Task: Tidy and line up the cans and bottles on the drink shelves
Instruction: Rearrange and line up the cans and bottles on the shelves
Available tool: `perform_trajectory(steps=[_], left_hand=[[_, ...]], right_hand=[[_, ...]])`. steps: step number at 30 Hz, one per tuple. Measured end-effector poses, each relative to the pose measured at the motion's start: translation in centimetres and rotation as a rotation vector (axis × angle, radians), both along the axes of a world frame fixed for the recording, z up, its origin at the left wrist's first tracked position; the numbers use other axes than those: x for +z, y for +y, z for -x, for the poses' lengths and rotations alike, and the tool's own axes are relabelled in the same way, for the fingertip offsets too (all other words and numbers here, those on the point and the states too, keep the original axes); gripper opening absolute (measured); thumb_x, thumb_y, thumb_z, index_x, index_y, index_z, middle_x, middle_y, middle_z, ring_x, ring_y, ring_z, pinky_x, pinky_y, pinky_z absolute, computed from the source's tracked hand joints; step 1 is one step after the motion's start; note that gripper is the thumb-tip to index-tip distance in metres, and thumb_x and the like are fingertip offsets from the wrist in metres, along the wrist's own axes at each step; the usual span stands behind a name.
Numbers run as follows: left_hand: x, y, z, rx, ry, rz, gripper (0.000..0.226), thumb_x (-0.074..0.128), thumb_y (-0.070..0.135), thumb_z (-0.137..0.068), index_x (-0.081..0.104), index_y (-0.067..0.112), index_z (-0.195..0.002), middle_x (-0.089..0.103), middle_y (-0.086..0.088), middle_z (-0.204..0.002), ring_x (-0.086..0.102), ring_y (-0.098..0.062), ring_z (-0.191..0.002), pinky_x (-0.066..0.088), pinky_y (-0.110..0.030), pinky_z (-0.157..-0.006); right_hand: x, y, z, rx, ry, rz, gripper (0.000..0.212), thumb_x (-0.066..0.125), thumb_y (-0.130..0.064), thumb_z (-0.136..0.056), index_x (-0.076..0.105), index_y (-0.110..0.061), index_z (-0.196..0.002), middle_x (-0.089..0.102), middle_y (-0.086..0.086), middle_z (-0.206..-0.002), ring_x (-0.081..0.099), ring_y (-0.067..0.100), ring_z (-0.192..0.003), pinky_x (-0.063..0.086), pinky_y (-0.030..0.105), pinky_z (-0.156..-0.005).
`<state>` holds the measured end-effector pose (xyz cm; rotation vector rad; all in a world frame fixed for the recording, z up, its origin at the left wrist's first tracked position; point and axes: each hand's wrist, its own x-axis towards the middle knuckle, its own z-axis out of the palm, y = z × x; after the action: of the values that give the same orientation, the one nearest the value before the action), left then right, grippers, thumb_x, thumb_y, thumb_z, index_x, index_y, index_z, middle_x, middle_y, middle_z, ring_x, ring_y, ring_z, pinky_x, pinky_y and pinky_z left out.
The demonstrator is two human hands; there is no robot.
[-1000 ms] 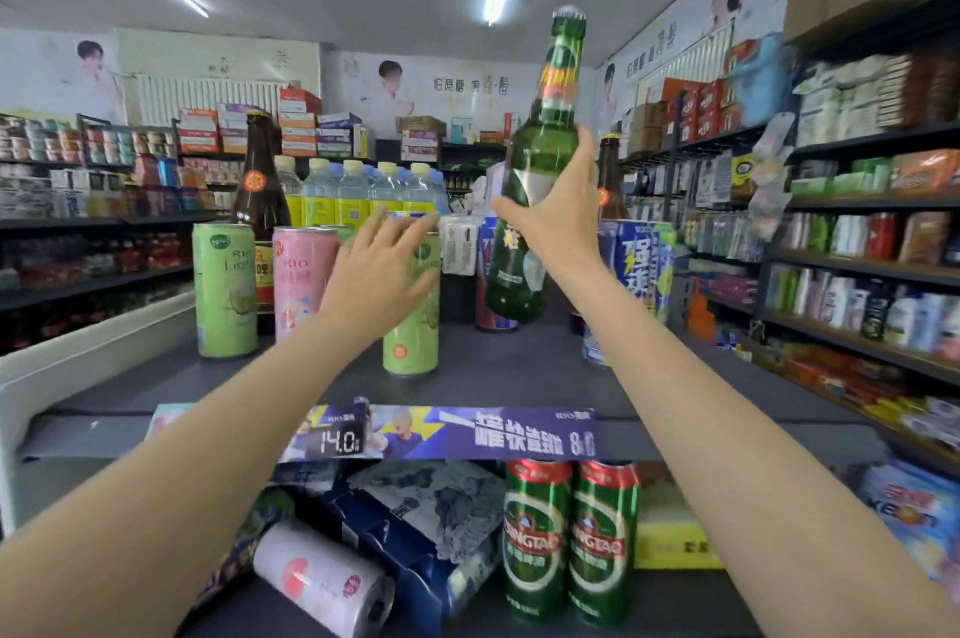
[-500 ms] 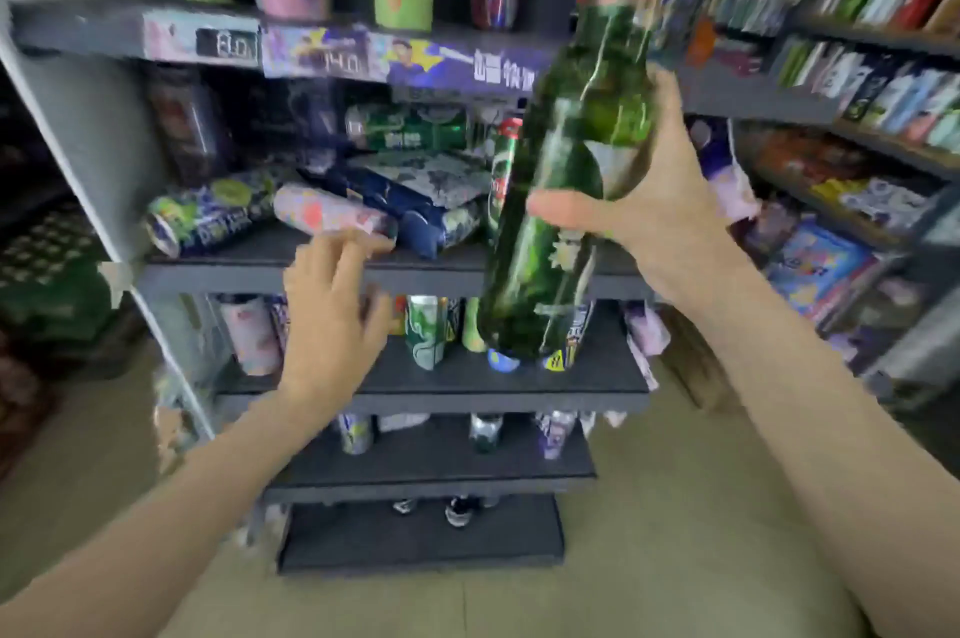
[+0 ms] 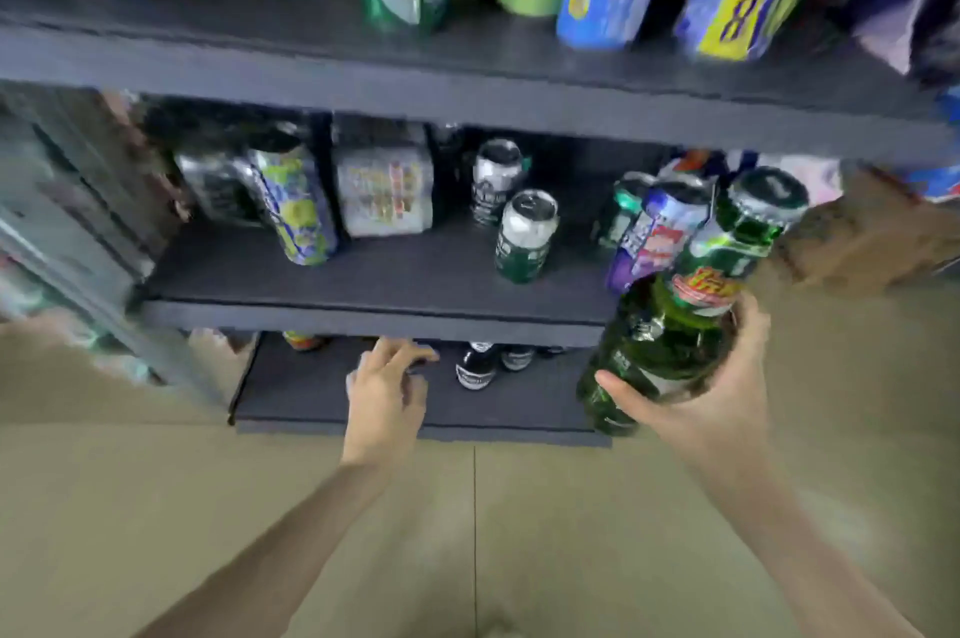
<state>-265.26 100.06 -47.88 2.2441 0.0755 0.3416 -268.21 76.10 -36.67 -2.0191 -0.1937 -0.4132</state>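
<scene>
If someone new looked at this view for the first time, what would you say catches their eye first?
Most likely the green glass bottle at the right, tilted with its cap towards the shelves, held in the grip of the right hand. Next, the left hand, fingers loosely spread, reaching towards the dark bottles on the lowest shelf. On the shelf above, a green can stands alone near the middle.
</scene>
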Motion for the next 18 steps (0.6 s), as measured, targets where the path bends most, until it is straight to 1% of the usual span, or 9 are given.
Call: perform_trajectory(steps=[1,3,6,8,10,12,14,16,18], left_hand=[[-3.0,-0.6,-0.5,-0.006,0.045,-0.007,0.039,0.038,0.010,-0.072,0.068,0.020,-0.095,0.050,0.006,-0.095,0.044,-0.019,-0.083,0.041,-0.043,-0.084],[-8.7,-1.7,-1.7,-0.047,0.115,-0.028,0.038,0.040,0.013,-0.076,0.068,0.016,-0.101,0.051,0.002,-0.101,0.048,-0.025,-0.088,0.034,-0.036,-0.090],[-15.9,-3.4,-4.4,-0.095,0.150,-0.008,0.032,0.059,0.006,-0.082,0.062,0.014,-0.113,0.050,-0.004,-0.110,0.053,-0.028,-0.093,0.040,-0.042,-0.093],[-19.5,-4.7,-6.0,-0.083,0.152,0.042,0.042,0.067,0.010,-0.080,0.053,0.011,-0.120,0.046,-0.004,-0.114,0.049,-0.026,-0.104,0.041,-0.041,-0.093],[-22.6,-5.7,-7.2,-0.076,0.182,0.115,0.058,0.072,0.019,-0.078,0.043,0.011,-0.127,0.041,-0.003,-0.119,0.043,-0.024,-0.115,0.039,-0.039,-0.099],[-24.9,-6.2,-8.5,-0.063,0.210,0.189,0.075,0.077,0.026,-0.074,0.034,0.012,-0.134,0.037,-0.002,-0.126,0.038,-0.023,-0.123,0.035,-0.039,-0.105],[-25.8,-6.8,-9.8,-0.067,0.221,0.235,0.085,0.079,0.026,-0.071,0.029,0.014,-0.139,0.036,-0.002,-0.135,0.036,-0.021,-0.128,0.033,-0.034,-0.107],[-25.7,-7.2,-11.0,-0.062,0.199,0.291,0.091,0.080,0.023,-0.071,0.025,0.018,-0.144,0.036,0.000,-0.142,0.037,-0.017,-0.130,0.033,-0.029,-0.105],[-25.4,-7.7,-11.8,-0.057,0.198,0.294,0.092,0.078,0.020,-0.072,0.023,0.023,-0.145,0.035,0.002,-0.145,0.037,-0.015,-0.130,0.032,-0.025,-0.101]], right_hand=[[-3.7,-0.5,-0.3,-0.002,0.018,0.008,0.098,0.090,-0.010,-0.051,0.031,-0.058,-0.114,0.042,-0.052,-0.108,0.042,-0.027,-0.104,0.030,-0.005,-0.084],[-10.6,-1.6,-1.0,-0.007,0.067,-0.015,0.089,0.088,-0.016,-0.053,0.032,-0.050,-0.115,0.045,-0.043,-0.112,0.044,-0.024,-0.106,0.032,-0.003,-0.085],[-19.5,-2.5,-2.4,-0.016,0.066,-0.032,0.084,0.082,-0.029,-0.050,0.031,-0.046,-0.115,0.044,-0.027,-0.114,0.044,-0.025,-0.105,0.033,-0.003,-0.085],[-24.4,-2.7,-3.1,-0.019,0.041,-0.029,0.086,0.085,-0.029,-0.050,0.030,-0.045,-0.114,0.041,-0.025,-0.115,0.042,-0.027,-0.105,0.033,-0.003,-0.086],[-28.7,-3.0,-3.7,-0.053,-0.004,-0.012,0.092,0.092,-0.024,-0.050,0.031,-0.047,-0.115,0.040,-0.025,-0.116,0.040,-0.027,-0.106,0.033,-0.003,-0.088],[-32.1,-3.2,-4.3,-0.086,-0.018,-0.008,0.092,0.092,-0.017,-0.052,0.032,-0.049,-0.114,0.039,-0.028,-0.115,0.040,-0.027,-0.105,0.031,-0.004,-0.087],[-34.5,-3.5,-4.7,-0.114,0.007,-0.038,0.090,0.090,-0.009,-0.055,0.032,-0.046,-0.112,0.038,-0.030,-0.113,0.042,-0.023,-0.101,0.029,-0.006,-0.085],[-35.7,-3.6,-5.2,-0.154,0.031,-0.042,0.090,0.089,-0.006,-0.056,0.030,-0.043,-0.113,0.037,-0.031,-0.113,0.041,-0.016,-0.101,0.028,-0.008,-0.084],[-36.4,-3.5,-5.9,-0.197,0.042,-0.050,0.090,0.088,-0.003,-0.056,0.030,-0.041,-0.114,0.038,-0.030,-0.112,0.040,-0.013,-0.102,0.027,-0.008,-0.084]])
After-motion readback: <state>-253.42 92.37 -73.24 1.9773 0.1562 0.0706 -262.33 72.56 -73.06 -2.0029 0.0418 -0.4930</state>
